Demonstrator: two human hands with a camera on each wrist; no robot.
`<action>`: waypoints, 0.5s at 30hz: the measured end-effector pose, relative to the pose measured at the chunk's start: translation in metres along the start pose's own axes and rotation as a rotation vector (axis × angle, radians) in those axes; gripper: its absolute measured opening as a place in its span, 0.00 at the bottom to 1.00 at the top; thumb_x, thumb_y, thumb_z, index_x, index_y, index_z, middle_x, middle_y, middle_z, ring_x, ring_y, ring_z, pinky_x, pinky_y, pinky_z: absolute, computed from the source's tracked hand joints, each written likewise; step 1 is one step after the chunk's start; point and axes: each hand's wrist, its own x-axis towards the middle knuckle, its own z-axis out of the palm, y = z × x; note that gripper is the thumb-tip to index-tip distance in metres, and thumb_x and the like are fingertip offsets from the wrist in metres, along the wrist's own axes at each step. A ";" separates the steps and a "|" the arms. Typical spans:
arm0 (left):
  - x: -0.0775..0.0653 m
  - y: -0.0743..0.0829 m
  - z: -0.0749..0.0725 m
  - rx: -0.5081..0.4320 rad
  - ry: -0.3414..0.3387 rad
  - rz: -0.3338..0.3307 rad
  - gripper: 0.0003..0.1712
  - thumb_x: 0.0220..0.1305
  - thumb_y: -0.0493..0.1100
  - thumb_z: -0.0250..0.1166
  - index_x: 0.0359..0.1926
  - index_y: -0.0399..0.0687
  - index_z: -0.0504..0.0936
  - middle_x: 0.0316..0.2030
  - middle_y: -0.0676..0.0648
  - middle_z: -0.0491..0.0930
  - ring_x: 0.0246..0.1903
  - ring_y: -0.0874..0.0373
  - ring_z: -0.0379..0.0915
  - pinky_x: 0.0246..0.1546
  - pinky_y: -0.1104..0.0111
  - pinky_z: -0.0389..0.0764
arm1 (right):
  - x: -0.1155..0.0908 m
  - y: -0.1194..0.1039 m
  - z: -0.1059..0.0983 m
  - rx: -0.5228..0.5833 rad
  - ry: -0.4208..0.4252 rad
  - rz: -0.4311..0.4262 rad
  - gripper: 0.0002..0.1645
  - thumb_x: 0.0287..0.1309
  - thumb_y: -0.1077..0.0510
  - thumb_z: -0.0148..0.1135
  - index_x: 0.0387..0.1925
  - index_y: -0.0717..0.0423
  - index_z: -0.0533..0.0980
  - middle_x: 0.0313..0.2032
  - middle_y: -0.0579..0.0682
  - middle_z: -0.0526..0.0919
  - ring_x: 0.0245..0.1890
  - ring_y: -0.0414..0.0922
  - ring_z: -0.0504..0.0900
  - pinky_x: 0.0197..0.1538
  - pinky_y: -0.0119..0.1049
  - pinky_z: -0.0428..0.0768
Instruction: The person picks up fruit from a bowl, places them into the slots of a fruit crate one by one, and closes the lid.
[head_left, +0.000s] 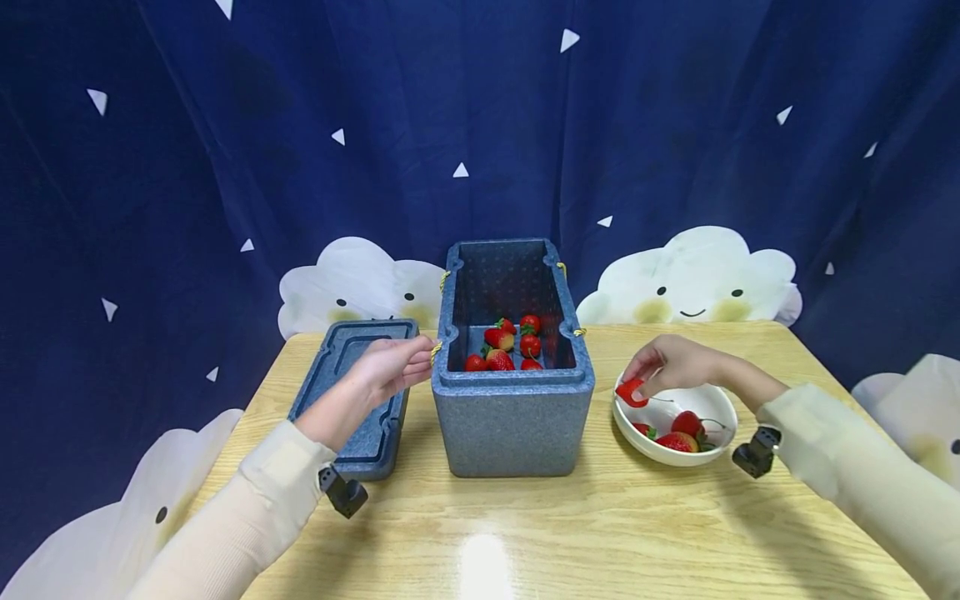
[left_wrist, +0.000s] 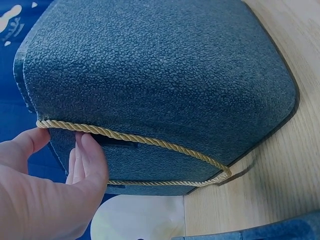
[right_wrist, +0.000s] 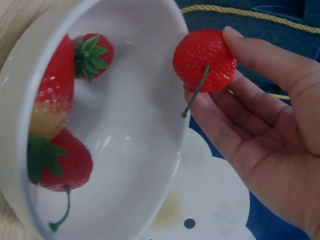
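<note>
My right hand [head_left: 686, 364] pinches a red strawberry [right_wrist: 206, 61] with a thin green stem between thumb and fingertips, at the left rim of a white bowl [head_left: 626, 423]. Inside the bowl lie more strawberries [head_left: 678, 442], some with green leaves. My left hand [head_left: 390, 364] rests its fingertips against the left side of a tall blue-grey foam box [head_left: 513, 429]. In the left wrist view those fingertips touch the box right at its yellow rope [left_wrist: 165, 144], with fingers fairly straight. Several strawberries [head_left: 498, 360] and other red fruits lie on the floor of the lidless box.
A blue-grey lid [head_left: 352, 429] lies flat on the wooden table [head_left: 600, 533], left of the box and under my left forearm. Behind the table hangs a dark blue curtain [head_left: 510, 108] with white triangles and cloud shapes.
</note>
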 end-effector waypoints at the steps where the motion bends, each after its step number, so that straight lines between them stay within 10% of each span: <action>1: 0.000 0.000 0.000 0.000 0.000 0.000 0.31 0.67 0.41 0.56 0.68 0.34 0.61 0.60 0.39 0.71 0.42 0.64 0.79 0.65 0.63 0.74 | 0.000 -0.001 -0.001 0.002 0.001 -0.010 0.19 0.50 0.57 0.72 0.43 0.64 0.82 0.37 0.53 0.88 0.34 0.37 0.82 0.38 0.24 0.82; 15: 0.000 -0.001 0.000 0.007 0.004 0.004 0.31 0.68 0.42 0.56 0.67 0.34 0.62 0.60 0.39 0.72 0.44 0.62 0.78 0.64 0.63 0.75 | -0.002 -0.018 -0.021 -0.040 0.064 -0.006 0.20 0.50 0.56 0.72 0.45 0.62 0.81 0.38 0.53 0.87 0.37 0.38 0.83 0.40 0.24 0.83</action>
